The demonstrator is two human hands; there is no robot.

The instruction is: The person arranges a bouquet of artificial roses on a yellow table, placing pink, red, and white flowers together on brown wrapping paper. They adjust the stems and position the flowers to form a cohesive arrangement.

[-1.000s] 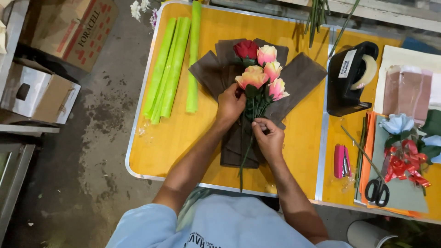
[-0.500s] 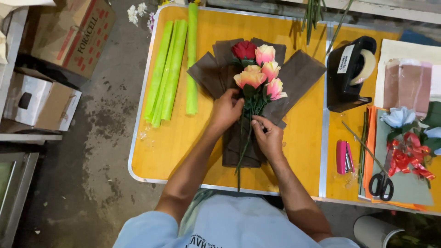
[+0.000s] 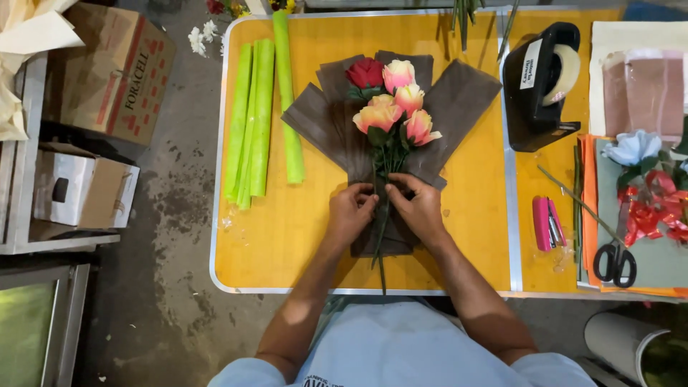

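- Left hand (image 3: pixel 351 211): forearm rising from the near edge of the yellow table (image 3: pixel 466 236), palm down, fingers curled and pinched on the brown wrapping paper (image 3: pixel 459 97) beside the stems
- Right hand (image 3: pixel 419 206): mirrored pose, forearm angled in from the near edge, fingers bent and gripping the same paper at the stems, fingertips nearly meeting those of the left hand
- Bouquet (image 3: pixel 390 107): one red and four pink-orange roses, heads toward the far edge, stems (image 3: pixel 378 247) running to the near edge, lying on the fanned paper at the table's middle
- Green paper rolls (image 3: pixel 251 122): along the left edge, apart from the hands
- Tape dispenser (image 3: pixel 541 82): black, far right
- Pink stapler (image 3: pixel 546 223) and scissors (image 3: pixel 615 259): toward the near right corner
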